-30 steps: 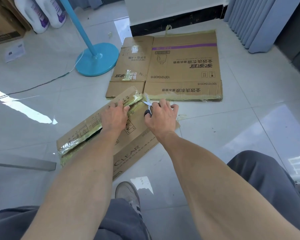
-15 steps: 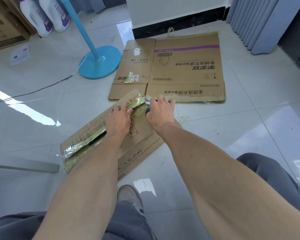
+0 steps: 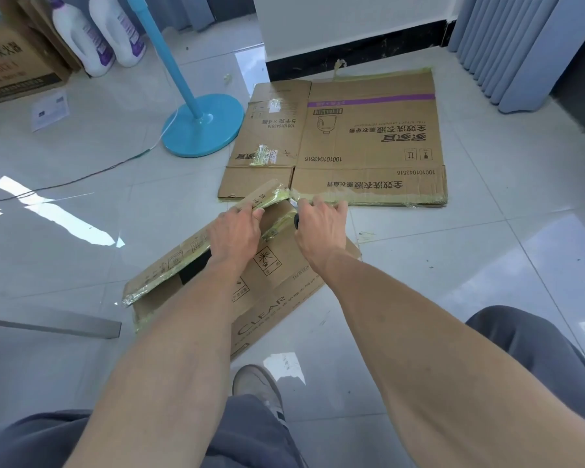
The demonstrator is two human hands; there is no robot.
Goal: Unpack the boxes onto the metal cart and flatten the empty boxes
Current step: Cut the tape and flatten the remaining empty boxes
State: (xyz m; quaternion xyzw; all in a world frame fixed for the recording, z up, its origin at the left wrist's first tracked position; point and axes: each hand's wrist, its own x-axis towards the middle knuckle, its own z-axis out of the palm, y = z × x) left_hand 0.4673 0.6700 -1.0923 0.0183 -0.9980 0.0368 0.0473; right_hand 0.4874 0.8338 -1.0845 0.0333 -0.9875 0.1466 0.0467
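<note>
A brown corrugated cardboard box printed with the word CLEAR point(image 3: 271, 295) is seen lying on the glossy pale tiled floor point(image 3: 470, 265), partly collapsed, with a dark gap visible under its raised taped flap point(image 3: 196, 244); nothing can be made out inside that gap. The flap is gripped by the left hand point(image 3: 235, 231), whose fingers are curled over its taped far edge. The right hand point(image 3: 321, 228) is clenched round a small dark-handled tool point(image 3: 297, 220), most of which is hidden, so its kind cannot be told; it is held at the far corner of the CLEAR box, where the yellowish tape is torn. Just beyond that corner, and overlapped slightly by the flap, a larger brown cardboard box with a purple stripe point(image 3: 368, 136) is laid fully flat on the floor. To the left of the flattened box the round blue base of a stand point(image 3: 203, 126) is placed, with a thin cable trailing away from it. Further left of the CLEAR box, at the far edge of the view, two white plastic bottles with purple labels point(image 3: 95, 32) are stood beside another brown carton point(image 3: 14, 62), and a sheet of paper point(image 3: 49, 109) is lying near them. Bare tile is seen to the right of the CLEAR box. Grey trousers and a grey shoe point(image 3: 257, 383) are seen at its near side.
</note>
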